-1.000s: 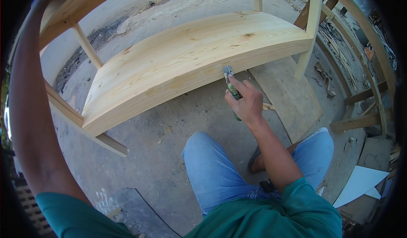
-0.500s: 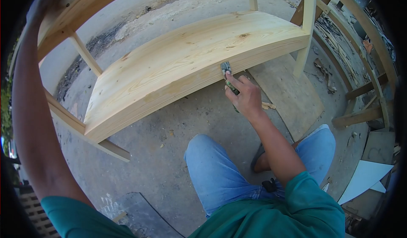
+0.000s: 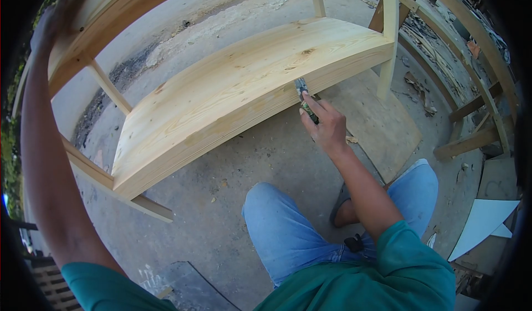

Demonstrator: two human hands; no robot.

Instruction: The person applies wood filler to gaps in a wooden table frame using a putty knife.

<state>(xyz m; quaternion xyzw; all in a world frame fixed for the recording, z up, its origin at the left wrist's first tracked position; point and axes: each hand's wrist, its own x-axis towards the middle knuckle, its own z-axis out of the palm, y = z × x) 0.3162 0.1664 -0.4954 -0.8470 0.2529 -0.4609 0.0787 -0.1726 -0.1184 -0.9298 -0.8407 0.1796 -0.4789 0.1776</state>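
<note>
Pale wooden table (image 3: 249,72), small hand tool (image 3: 301,84) at its front.
The table stands upright on squared legs (image 3: 391,11), its bare-looking wood showing knots and grain; its upper board (image 3: 127,13) runs beside the left hand (image 3: 49,25), and the long lower shelf (image 3: 216,92) stretches out ahead of the right hand (image 3: 331,127). The tool, with a grey head and green handle, lies in the right hand's fingers, its head pointing away from the palm toward the shelf's front face (image 3: 249,116); whether it touches cannot be told.

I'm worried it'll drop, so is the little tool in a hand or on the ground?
In a hand: the right hand has its fingers around the tool, near the wooden board.
</note>
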